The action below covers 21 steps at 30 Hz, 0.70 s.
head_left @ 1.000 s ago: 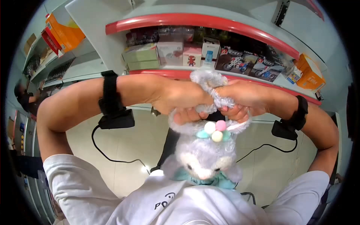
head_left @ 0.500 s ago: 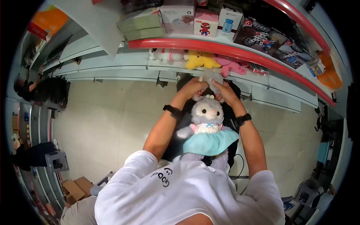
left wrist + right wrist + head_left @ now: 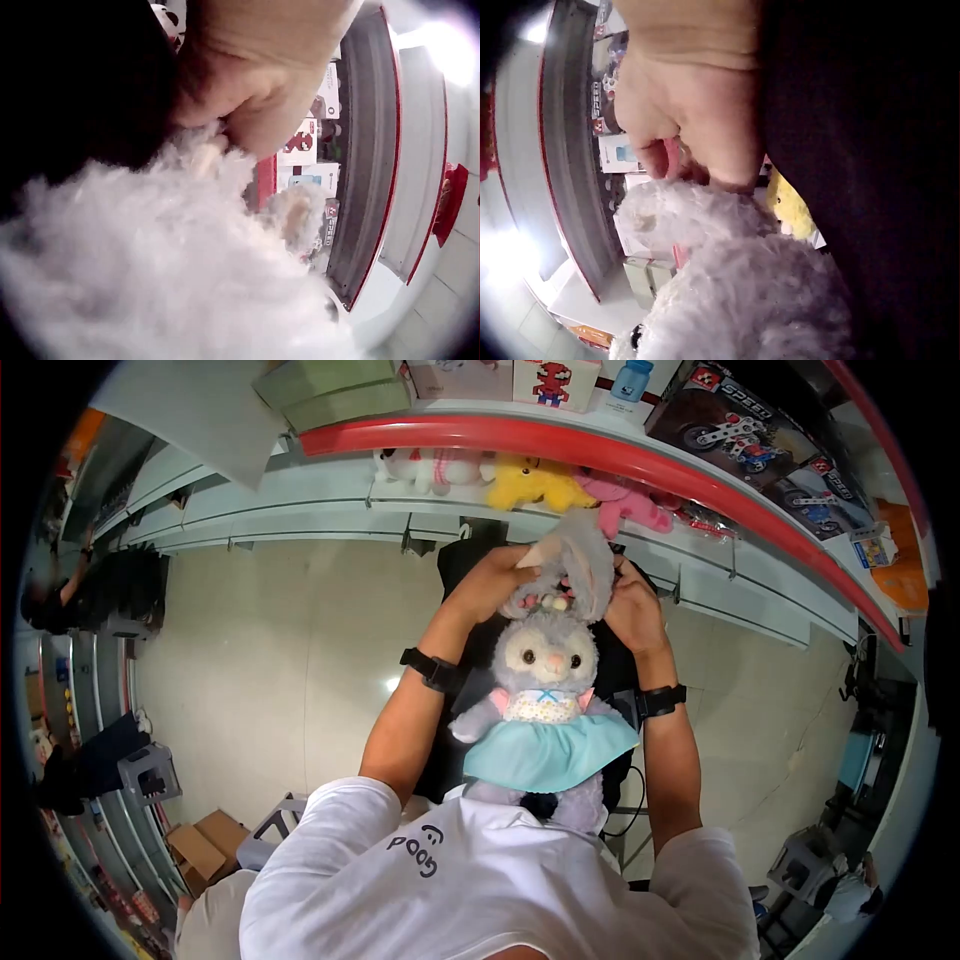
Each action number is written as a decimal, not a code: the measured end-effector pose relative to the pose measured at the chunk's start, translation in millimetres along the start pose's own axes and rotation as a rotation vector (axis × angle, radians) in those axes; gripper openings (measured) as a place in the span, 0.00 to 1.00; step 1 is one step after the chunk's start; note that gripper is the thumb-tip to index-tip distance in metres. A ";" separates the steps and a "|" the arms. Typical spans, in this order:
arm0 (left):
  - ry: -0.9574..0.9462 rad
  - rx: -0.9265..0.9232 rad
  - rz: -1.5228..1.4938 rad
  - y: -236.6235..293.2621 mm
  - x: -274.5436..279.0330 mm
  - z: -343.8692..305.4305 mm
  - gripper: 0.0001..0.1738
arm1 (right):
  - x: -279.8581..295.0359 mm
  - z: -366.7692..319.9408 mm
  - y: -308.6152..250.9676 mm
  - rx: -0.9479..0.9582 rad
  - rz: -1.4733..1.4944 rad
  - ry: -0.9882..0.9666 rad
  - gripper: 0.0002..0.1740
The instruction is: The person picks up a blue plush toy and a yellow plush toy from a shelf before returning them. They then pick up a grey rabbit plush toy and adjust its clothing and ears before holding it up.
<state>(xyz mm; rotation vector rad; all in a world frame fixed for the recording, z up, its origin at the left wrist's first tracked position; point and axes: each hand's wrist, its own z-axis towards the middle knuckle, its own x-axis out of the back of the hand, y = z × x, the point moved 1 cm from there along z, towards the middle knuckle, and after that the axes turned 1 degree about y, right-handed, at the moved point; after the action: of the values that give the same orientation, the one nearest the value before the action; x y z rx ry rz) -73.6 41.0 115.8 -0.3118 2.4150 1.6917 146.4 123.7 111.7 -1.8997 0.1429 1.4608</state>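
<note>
A grey plush rabbit (image 3: 545, 660) in a teal skirt lies face up on the person's lap in the head view, its long ears stretched away from the body. The left hand (image 3: 492, 582) pinches the ear on the left near its base; in the left wrist view that hand (image 3: 247, 90) is against the fur (image 3: 165, 255). On the other side, the right hand (image 3: 634, 612) has its fingers curled at the edge of the other ear (image 3: 590, 565). The right wrist view shows this hand (image 3: 694, 112) with its fingertips at the fluffy ear (image 3: 697, 214).
Shelves with a red edge (image 3: 500, 438) stand in front, holding a yellow plush (image 3: 535, 482), a pink plush (image 3: 632, 508) and boxed toys (image 3: 740, 435). Cardboard (image 3: 208, 845) and a grey stool (image 3: 150, 772) are at the left, another stool (image 3: 803, 863) at the right.
The rabbit has gone from close to the camera, ears bunched in both hands, down onto the lap. The hands have since moved apart, with the ears now spread between them.
</note>
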 end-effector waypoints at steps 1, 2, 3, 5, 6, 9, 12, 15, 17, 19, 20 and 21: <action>-0.069 -0.039 0.032 -3.6 -2.4 4.3 0.17 | 11.9 0.8 3.5 0.032 -0.206 -0.043 0.20; -0.137 -0.078 0.065 -6.9 -4.4 7.6 0.16 | 17.8 1.4 5.6 0.063 -0.411 -0.087 0.16; -0.138 -0.076 0.063 -2.9 -9.8 3.3 0.16 | 2.9 -1.2 7.6 0.062 -0.410 -0.084 0.16; -0.090 -0.067 0.107 3.4 -19.0 -6.8 0.15 | -25.1 -6.1 15.0 0.117 -0.984 0.144 0.13; -0.088 -0.065 0.102 -2.0 -11.2 -2.1 0.15 | -23.4 -3.2 24.5 0.111 -0.985 0.144 0.13; -0.375 0.108 0.199 0.9 -2.0 2.3 0.19 | -19.3 -1.9 38.7 0.505 -1.103 0.239 0.20; -0.365 0.168 0.405 21.9 -15.2 -12.4 0.22 | -35.2 -2.3 30.5 0.394 -1.036 0.464 0.32; -0.202 0.028 0.148 16.5 -21.7 -13.6 0.25 | -28.5 -1.2 27.3 0.180 -0.835 0.342 0.26; -0.161 0.014 0.158 16.1 -22.0 -12.8 0.26 | -21.8 -0.7 28.8 0.026 -0.745 0.257 0.23; -0.140 0.070 0.116 19.1 -22.9 -14.7 0.26 | -22.1 -1.1 29.7 0.056 -0.787 0.223 0.16; -0.120 0.123 0.074 20.5 -23.9 -15.7 0.27 | -20.4 -1.3 30.6 0.055 -0.787 0.224 0.16; -0.120 0.124 0.073 17.6 -24.4 -15.6 0.27 | -18.2 -1.5 31.8 0.064 -0.703 0.259 0.14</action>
<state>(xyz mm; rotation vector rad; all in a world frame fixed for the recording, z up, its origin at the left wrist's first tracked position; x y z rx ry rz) -55.2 33.9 143.4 -0.1031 2.4558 1.5317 125.6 93.6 112.8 -1.8141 -0.3268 0.7303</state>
